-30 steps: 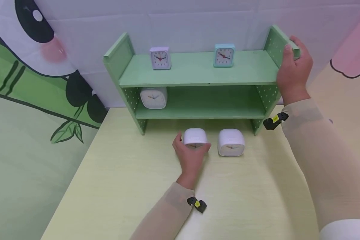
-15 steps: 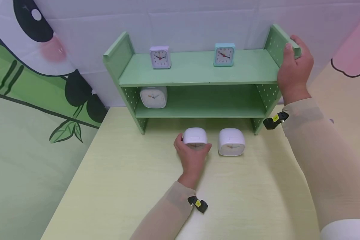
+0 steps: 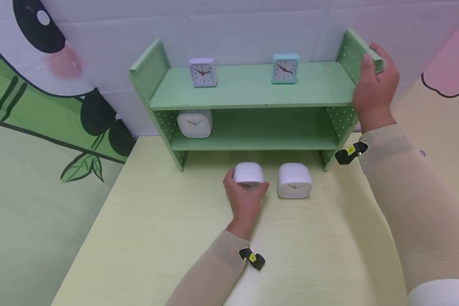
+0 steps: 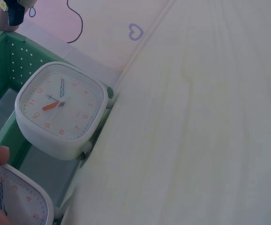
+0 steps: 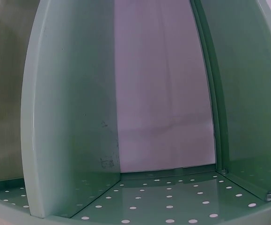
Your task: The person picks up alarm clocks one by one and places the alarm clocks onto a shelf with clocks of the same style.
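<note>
My left hand (image 3: pixel 246 202) grips a white rounded alarm clock (image 3: pixel 248 171) that stands on the table in front of the shelf. Its fingers lie along the clock's left side, the thumb at its right, and they cover the lower dial. In the left wrist view, part of this clock (image 4: pixel 25 199) shows beside the fingers. A matching white clock (image 3: pixel 295 182) stands just to the right, with orange and blue hands on its dial (image 4: pixel 62 103). My right hand (image 3: pixel 375 93) holds the top right side panel of the green two-tier shelf (image 3: pixel 245 91).
On the upper tier stand a small purple clock (image 3: pixel 203 73) and a light-blue clock (image 3: pixel 284 69). Another white clock (image 3: pixel 195 123) sits at the left end of the lower tier. Perforated end panels (image 5: pixel 169 201) flank the tiers. A printed cloth (image 3: pixel 252 34) hangs behind the pale wooden table (image 3: pixel 145 238).
The fingers of my left hand have drawn in slightly against the left side of the white clock. My right hand stays on the shelf panel, and the clocks hold their places.
</note>
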Demonstrator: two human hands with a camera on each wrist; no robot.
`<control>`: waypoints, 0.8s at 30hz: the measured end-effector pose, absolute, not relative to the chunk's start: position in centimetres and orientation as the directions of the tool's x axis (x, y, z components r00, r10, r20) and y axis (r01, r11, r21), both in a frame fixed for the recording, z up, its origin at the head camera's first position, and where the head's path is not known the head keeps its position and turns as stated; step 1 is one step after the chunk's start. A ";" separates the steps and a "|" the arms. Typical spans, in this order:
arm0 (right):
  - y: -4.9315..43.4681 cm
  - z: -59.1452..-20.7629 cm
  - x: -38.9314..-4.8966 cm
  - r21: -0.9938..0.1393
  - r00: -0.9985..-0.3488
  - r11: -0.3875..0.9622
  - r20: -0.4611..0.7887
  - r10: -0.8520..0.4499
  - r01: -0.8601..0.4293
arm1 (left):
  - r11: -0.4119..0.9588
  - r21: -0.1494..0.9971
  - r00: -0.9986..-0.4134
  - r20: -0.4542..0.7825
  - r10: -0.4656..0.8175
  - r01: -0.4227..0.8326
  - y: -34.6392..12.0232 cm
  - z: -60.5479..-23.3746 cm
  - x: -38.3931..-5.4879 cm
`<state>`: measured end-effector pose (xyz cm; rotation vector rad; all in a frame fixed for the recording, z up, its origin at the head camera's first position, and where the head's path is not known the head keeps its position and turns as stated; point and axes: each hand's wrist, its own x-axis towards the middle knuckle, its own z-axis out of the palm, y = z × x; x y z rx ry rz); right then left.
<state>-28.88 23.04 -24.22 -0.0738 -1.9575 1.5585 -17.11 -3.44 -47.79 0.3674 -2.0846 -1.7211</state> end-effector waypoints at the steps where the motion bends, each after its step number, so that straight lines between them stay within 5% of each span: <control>1: 23.0 -24.2 -28.8 -0.897 -0.803 0.294 0.431 0.413 -0.330 | 0.204 0.977 -0.880 0.144 -0.453 0.055 -3.4 -47.8 -17.1; 24: 23.7 -24.7 -29.6 -0.906 -0.820 0.269 0.414 0.396 -0.328 | 0.150 0.977 -0.874 0.205 -0.440 0.153 -3.5 -45.4 -16.5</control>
